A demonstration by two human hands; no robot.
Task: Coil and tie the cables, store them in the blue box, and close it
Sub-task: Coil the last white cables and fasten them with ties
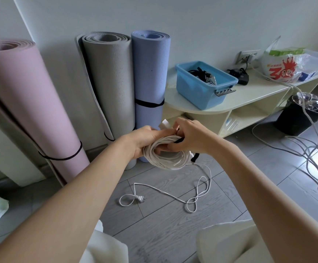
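We hold the white cable coil (166, 153) mid-scene, our left hand (144, 140) gripping its loops, right hand (189, 136) fingers pinching the black tie (194, 157) — cinch it tight so loops cannot spring. The blue box (201, 86) waits open on the far table (249, 93).

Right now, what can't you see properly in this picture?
All in the head view:
- Top of the white cable coil: covered by the left hand and right hand, so whether the black tie is fastened is unclear.
- Contents of the blue box: dark cables, partly hidden by its wall.
- Box lid: not seen.
- Grey cables on the floor: cut off by the right edge.
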